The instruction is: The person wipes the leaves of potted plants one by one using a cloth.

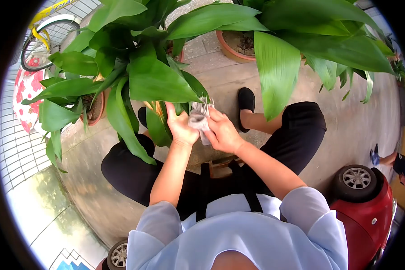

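A crumpled grey-white cloth (pixel 199 118) is gripped in the fingers of my right hand (pixel 225 132), just below the tip of a broad green leaf (pixel 162 81). Close beside it, my left hand (pixel 183 129) is turned palm up under that leaf's edge, its thumb stretched out. The cloth lies against the left hand's palm side. Leaf and cloth hide the rest of the left fingers, so whether they touch the leaf cannot be made out. Yellowish stems (pixel 154 109) stand just left of the left thumb.
Potted broad-leaved plants surround the hands; one terracotta pot (pixel 238 57) stands at the back, another pot (pixel 104 108) at left. A red toy car (pixel 364 220) is at lower right. A bicycle wheel (pixel 31 51) and flowered fabric (pixel 28 96) are at upper left. Another person's leg (pixel 387 159) shows far right.
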Tool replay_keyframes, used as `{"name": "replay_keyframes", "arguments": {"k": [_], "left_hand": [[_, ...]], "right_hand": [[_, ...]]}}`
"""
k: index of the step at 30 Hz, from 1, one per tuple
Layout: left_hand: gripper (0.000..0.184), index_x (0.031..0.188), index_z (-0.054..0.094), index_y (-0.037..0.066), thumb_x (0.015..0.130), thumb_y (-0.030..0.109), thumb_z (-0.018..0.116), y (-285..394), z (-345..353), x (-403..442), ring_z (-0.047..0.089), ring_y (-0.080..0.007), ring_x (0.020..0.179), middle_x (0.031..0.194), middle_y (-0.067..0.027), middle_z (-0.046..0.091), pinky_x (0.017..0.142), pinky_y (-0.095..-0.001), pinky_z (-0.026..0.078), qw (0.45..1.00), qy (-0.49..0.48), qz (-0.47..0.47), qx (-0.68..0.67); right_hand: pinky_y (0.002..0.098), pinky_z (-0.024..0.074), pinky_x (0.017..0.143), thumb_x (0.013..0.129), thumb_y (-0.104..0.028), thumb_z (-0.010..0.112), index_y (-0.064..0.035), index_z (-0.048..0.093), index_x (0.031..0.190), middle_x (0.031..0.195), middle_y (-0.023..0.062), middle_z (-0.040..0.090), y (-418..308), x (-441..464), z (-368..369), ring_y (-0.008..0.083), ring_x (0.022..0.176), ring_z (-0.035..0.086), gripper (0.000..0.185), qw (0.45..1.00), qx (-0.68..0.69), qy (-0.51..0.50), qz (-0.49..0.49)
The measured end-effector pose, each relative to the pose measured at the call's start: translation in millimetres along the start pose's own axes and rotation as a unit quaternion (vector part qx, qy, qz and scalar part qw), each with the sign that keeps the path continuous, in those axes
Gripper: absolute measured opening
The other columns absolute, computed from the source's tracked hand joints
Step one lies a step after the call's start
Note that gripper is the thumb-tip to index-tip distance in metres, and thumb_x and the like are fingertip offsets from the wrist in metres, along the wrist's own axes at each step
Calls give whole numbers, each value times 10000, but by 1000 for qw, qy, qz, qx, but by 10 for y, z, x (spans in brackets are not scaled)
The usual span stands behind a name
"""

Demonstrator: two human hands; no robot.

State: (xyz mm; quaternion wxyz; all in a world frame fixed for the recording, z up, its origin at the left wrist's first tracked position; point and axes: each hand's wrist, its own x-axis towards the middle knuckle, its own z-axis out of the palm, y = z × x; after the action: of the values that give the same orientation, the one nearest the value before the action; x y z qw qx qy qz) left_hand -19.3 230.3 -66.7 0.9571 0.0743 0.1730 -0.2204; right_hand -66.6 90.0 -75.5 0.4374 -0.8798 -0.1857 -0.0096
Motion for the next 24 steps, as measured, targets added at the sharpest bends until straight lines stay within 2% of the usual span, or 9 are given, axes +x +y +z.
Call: {"name": "replay_keyframes", "arguments": {"k": [4,8,10,11,13,14,15,20,24], "left_hand": [[474,1269,449,55,959,406,380,-44,-160,61,514,-292,1104,1218,-124,535,969,-438,395,994,8,-26,103],[407,1263,448,4,983,285,359,-65,-323,125,530,-272,1115,1254,-138,527,952,-400,429,976,131,-50,165],[421,1279,432,-4,984,287,359,-49,-254,143,511,-265,1143,1271,-140,515,981,-398,407,985,88,-52,140],[428,1288,423,-7,985,288,359,-43,-195,149,501,-262,1156,1279,-141,508,995,-397,396,988,67,-50,126],[452,1309,397,-19,985,294,359,-29,-211,161,471,-266,1193,1301,-148,488,1023,-406,371,991,16,-43,123],[457,1302,403,-19,983,305,363,-35,-209,150,478,-273,1181,1285,-147,498,1013,-409,380,990,22,-47,130],[461,1295,410,-19,981,316,368,-54,-196,149,485,-279,1169,1270,-147,507,1003,-412,390,989,27,-52,138],[454,1231,464,-6,973,359,383,-100,-196,134,551,-281,1042,1126,-132,574,911,-413,452,970,83,-89,208],[392,1147,514,24,974,354,388,-96,-238,135,585,-263,891,995,-115,601,791,-393,483,966,133,-86,204]], "right_hand": [[440,388,955,734,-54,570,-128,533,1235,1269,171,482,-239,-271,-39,378,1195,441,508,1000,-12,-2,19],[424,462,842,763,-56,552,-100,556,1166,1089,173,577,-204,-430,-199,359,995,565,406,991,25,-114,59],[420,494,772,797,-80,537,-67,563,1113,971,157,623,73,-458,-313,333,875,615,318,970,74,-207,104],[421,504,749,833,-124,507,-53,560,1082,902,139,631,161,-461,-313,316,821,625,264,937,225,-123,238],[419,512,755,889,-207,447,-39,553,1048,873,105,638,375,-418,-315,281,803,632,254,729,544,62,411],[416,510,785,908,-246,419,-40,549,1045,913,89,636,500,-317,-326,262,840,629,280,558,690,156,433],[407,488,853,922,-276,384,-56,549,1057,981,89,622,584,-226,-323,253,917,609,306,523,718,174,426],[381,449,914,923,-495,407,-49,544,1093,1088,114,593,698,193,-189,243,1024,561,496,533,762,36,365],[371,449,891,830,-666,431,-9,533,1158,1113,171,591,799,734,80,255,977,573,741,605,648,-6,463]]}}
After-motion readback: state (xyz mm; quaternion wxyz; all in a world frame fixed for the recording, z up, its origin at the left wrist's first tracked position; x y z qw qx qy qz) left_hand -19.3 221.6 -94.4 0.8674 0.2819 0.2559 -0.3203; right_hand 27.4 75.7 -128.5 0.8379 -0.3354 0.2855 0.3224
